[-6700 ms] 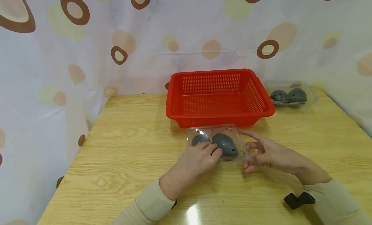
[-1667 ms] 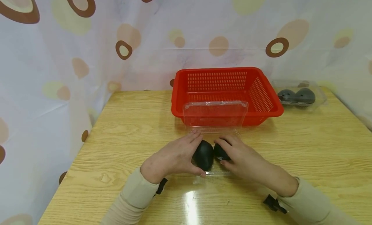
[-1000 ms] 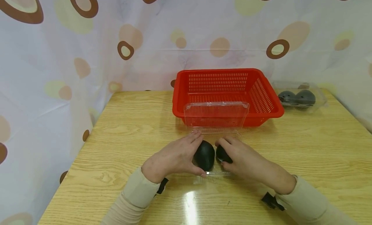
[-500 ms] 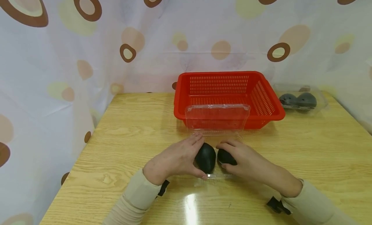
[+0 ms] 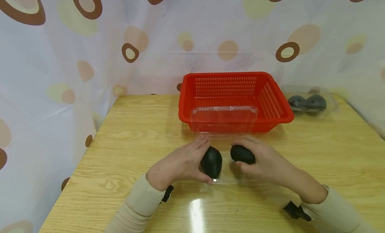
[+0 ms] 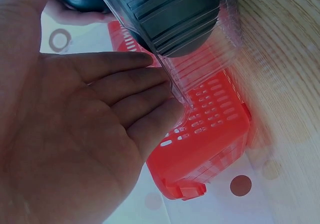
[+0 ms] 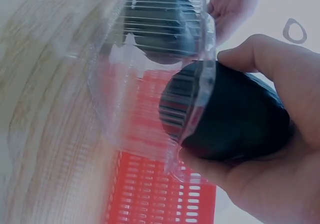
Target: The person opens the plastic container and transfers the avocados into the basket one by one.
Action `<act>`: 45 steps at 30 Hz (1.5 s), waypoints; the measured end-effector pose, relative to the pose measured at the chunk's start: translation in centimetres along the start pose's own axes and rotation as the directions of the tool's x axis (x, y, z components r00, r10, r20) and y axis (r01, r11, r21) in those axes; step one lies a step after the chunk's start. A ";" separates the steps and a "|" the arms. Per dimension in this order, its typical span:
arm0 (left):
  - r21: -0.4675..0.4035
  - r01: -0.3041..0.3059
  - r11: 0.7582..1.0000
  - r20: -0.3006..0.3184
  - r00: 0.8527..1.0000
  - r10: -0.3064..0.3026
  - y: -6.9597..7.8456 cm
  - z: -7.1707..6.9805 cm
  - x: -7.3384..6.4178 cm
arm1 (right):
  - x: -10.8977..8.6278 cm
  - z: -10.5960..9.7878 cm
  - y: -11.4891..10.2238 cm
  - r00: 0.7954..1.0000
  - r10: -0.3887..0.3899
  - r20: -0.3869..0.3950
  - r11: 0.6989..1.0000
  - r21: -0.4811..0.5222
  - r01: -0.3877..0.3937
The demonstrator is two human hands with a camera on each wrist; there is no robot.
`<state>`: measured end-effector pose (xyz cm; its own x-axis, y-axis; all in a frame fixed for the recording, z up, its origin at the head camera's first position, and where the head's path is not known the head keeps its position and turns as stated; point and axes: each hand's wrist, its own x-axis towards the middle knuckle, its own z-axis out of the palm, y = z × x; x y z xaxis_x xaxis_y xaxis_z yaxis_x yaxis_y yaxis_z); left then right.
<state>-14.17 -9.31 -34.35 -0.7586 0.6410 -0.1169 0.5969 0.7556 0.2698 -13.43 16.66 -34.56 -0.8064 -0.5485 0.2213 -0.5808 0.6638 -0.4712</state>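
Observation:
A clear plastic clamshell box (image 5: 224,181) lies unlatched on the table, its lid (image 5: 224,121) standing up against the red basket. In its left half sits one dark avocado (image 5: 212,162). My left hand (image 5: 183,164) rests along the box's left side, fingers straight at the rim and thumb at the front edge; the left wrist view shows the palm (image 6: 80,129) holding nothing. My right hand (image 5: 267,161) grips a second dark avocado (image 5: 242,154) between thumb and fingers. In the right wrist view this avocado (image 7: 240,116) is partly above the box rim, its lower end still inside.
A red perforated basket (image 5: 236,120) stands directly behind the box with nothing visible in it. At the back right, a closed clear box (image 5: 331,104) holds two more dark avocados (image 5: 315,102). A patterned cloth (image 5: 168,32) hangs behind the wooden table (image 5: 135,139).
Earlier the box was closed with both avocados inside; its lid now stands up. In the last half second my right hand has raised one avocado and shifted it right. My left hand stays put.

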 end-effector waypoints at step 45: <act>-0.012 0.008 1.000 0.024 1.000 -0.008 0.1 -0.1 0.0 | -0.3 -6.3 2.9 0.984 0.013 -0.180 0.986 -0.160 -0.042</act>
<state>-14.19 -9.26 -34.19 -0.7568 0.6381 -0.1418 0.5875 0.7591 0.2805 -15.53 21.94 -30.60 -0.8208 -0.4391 0.3653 -0.5564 0.7591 -0.3379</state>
